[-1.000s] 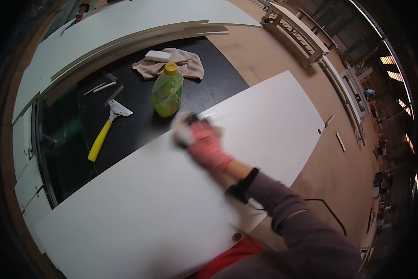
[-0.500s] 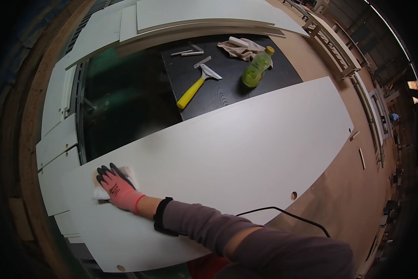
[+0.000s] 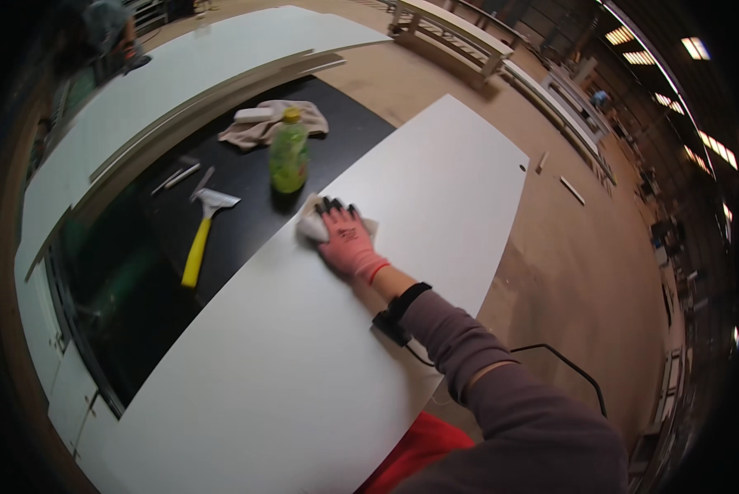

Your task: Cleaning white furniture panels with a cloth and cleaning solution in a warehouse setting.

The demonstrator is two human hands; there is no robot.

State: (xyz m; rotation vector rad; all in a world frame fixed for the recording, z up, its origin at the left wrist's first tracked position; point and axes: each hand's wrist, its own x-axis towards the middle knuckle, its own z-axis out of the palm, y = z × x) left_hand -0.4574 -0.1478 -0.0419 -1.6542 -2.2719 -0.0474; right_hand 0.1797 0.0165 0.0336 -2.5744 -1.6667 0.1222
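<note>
My right hand, in a pink glove with black fingertips, presses a small white cloth flat onto a large white panel. The cloth lies at the panel's far edge, close to a green spray-type bottle with a yellow cap standing on the black tabletop. A black strap with a thin cable sits on my right wrist. My left hand is out of view.
On the black top lie a scraper with a yellow handle, a few small metal blades and a crumpled beige rag. More white panels lie beyond. Wooden frames stand on the brown floor to the right.
My right hand has swept the cloth from the panel's far-left end back to its far edge by the bottle, about where it was a second ago.
</note>
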